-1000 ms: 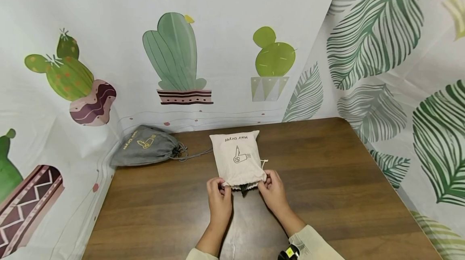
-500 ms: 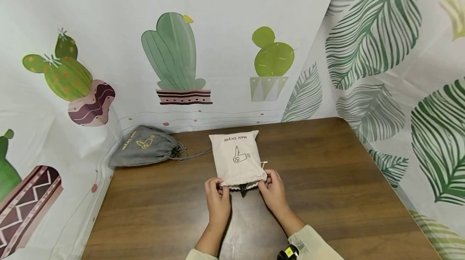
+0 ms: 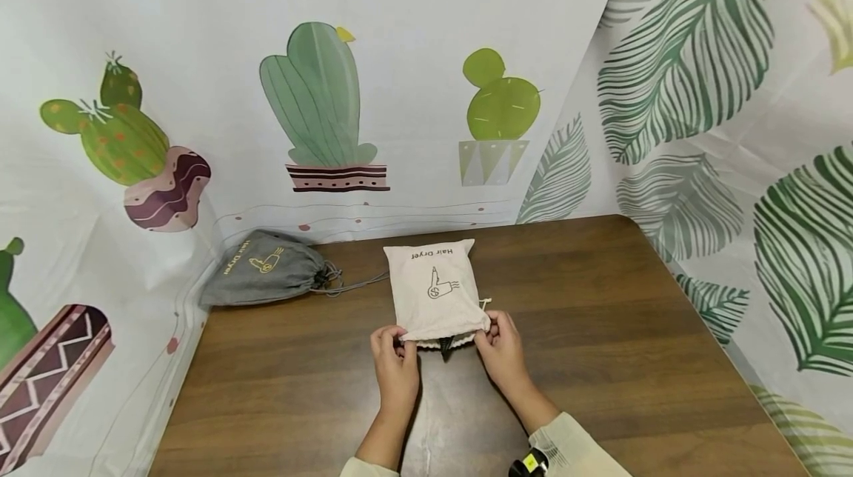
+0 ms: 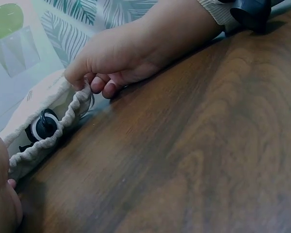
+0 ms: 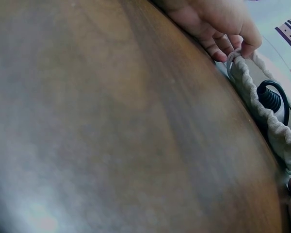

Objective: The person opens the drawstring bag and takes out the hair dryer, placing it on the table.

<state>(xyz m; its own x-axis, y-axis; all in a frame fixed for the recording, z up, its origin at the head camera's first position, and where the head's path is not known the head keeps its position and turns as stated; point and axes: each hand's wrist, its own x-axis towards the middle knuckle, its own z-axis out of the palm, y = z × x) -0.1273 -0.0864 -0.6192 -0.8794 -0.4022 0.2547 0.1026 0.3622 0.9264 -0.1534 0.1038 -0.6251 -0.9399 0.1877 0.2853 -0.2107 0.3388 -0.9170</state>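
A cream drawstring bag (image 3: 433,288), printed with "Hair Dryer" and a dryer outline, lies flat with its mouth towards me. At the left corner of the mouth, my left hand (image 3: 395,369) pinches the hem between thumb and fingers. The right corner is pinched by my right hand (image 3: 503,355), near a short cord loop (image 3: 485,304). Between the hands the mouth gapes. Inside it, the left wrist view shows a black ribbed cord end (image 4: 46,125) on a white part; the rest is hidden by cloth. In the right wrist view a black cord (image 5: 276,92) curves beside it.
A grey drawstring bag (image 3: 266,269) with a yellow "Hair Dryer" print lies at the back left, its cords trailing to the cream bag. Both rest on a brown wooden table (image 3: 600,329). Cloth backdrops (image 3: 413,18) with cactus and leaf prints stand behind the table.
My left hand has shifted slightly left, drawing the bag's left corner outward, so the mouth is stretched a little wider. The right hand has stayed almost still.
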